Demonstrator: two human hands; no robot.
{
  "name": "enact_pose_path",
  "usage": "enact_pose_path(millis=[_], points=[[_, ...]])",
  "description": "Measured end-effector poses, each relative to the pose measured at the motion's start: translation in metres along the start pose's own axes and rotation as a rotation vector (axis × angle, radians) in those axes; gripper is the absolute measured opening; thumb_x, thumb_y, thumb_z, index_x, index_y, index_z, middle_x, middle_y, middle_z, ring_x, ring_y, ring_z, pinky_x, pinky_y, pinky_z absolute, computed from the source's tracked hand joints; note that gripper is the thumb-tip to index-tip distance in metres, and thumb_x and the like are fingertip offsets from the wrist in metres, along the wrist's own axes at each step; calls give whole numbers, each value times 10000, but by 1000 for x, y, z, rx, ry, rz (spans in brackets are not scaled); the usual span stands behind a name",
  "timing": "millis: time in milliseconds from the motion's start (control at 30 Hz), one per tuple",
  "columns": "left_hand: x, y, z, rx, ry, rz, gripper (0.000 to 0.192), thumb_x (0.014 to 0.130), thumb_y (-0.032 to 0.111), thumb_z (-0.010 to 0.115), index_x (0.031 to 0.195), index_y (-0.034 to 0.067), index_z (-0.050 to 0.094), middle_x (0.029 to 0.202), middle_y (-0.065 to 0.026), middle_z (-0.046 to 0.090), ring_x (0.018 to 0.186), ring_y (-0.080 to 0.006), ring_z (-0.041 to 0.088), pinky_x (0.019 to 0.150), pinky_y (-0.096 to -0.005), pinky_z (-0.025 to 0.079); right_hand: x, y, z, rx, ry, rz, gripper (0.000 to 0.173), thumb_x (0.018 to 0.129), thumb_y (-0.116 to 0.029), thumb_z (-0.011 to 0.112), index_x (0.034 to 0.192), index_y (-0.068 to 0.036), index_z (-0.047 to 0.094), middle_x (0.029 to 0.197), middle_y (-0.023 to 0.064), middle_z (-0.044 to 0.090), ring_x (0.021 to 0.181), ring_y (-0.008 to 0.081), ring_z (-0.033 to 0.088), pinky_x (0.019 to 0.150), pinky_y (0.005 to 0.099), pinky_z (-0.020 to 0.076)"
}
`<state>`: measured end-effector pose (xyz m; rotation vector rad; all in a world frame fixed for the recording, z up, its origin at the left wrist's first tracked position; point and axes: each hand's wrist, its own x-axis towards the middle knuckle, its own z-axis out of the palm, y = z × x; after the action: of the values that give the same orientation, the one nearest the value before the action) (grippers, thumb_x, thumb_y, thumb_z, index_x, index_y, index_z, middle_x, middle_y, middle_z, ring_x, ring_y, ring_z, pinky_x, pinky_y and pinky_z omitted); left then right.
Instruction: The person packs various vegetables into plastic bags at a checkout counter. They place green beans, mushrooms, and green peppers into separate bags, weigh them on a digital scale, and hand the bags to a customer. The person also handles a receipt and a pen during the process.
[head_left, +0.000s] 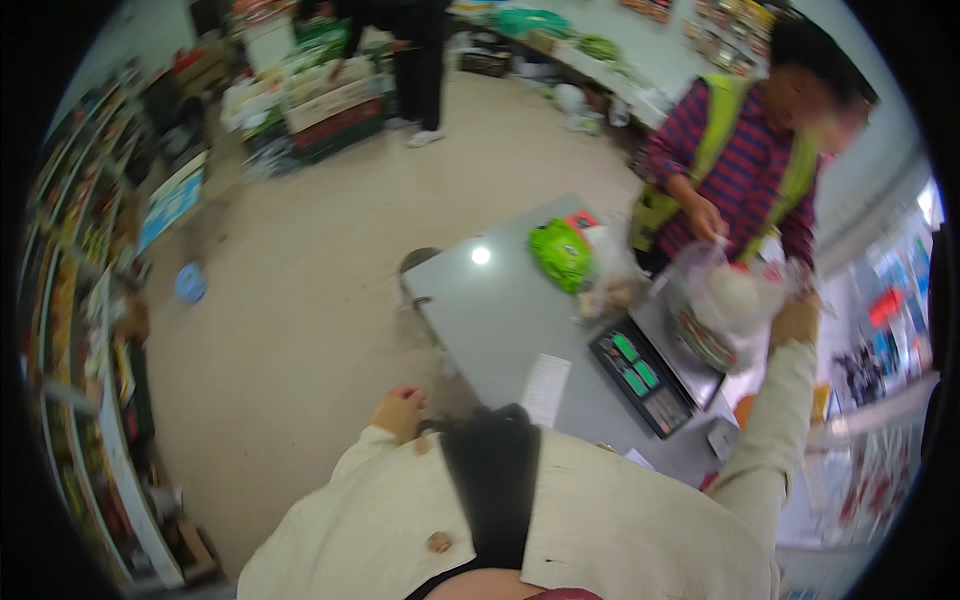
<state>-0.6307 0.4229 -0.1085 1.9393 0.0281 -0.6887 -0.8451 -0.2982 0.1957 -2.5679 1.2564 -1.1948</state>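
Note:
My right arm reaches forward over the right side of the grey table, and my right hand (796, 319) is at the edge of a filled clear plastic bag (739, 300). Its fingers are partly hidden, so a grip on the bag cannot be made out. The bag is above the metal pan of a digital scale (649, 375); a person in a striped shirt and yellow vest has a hand at its top. My left hand (400, 412) is bent near my body, left of the table, its fingers partly curled. A bright green package (562, 255) lies beyond the scale, and a paper slip (546, 390) lies nearer me.
The grey table (480, 315) stands before me. Shelves of goods (75, 300) run along the left. Vegetable crates (334, 112) stand at the back beside another person in dark trousers. A blue object (190, 283) lies on the floor, and produce lines a counter (592, 64) at the back wall.

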Motion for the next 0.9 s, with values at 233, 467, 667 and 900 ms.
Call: enact_pose_path(millis=[233, 467, 667, 900], points=[[6, -7, 3, 43, -9, -6, 227, 985, 283, 607, 1083, 92, 681, 903, -34, 709, 792, -135, 659, 622, -304, 500, 6, 46, 114, 1580, 44, 955, 225, 1037, -268, 521, 859, -148, 585, 705, -39, 544, 567, 82, 474, 501, 227, 403], [5, 15, 1, -244, -47, -85, 217, 996, 261, 595, 1121, 92, 652, 998, -53, 711, 875, -162, 669, 700, -305, 507, -88, 3, 61, 250, -187, 227, 176, 951, -162, 579, 1075, -45, 621, 940, 69, 666, 833, 200, 635, 717, 323, 510], [3, 13, -5, -290, -57, -160, 211, 1009, 225, 566, 1145, 86, 646, 1049, -58, 703, 899, -173, 665, 766, -302, 501, -67, -9, -12, -1025, -378, -225, 336, 933, -208, 504, 1119, 2, 690, 1049, 154, 722, 954, 293, 693, 844, 415, 528], [6, -1, -7, -303, -36, -160, 202, 1008, 245, 575, 1120, 94, 649, 1051, -53, 705, 899, -163, 664, 750, -303, 502, -36, -16, -20, -543, -271, -140, 356, 910, -164, 509, 1205, -54, 677, 1158, 259, 669, 1044, 372, 675, 915, 454, 528]])
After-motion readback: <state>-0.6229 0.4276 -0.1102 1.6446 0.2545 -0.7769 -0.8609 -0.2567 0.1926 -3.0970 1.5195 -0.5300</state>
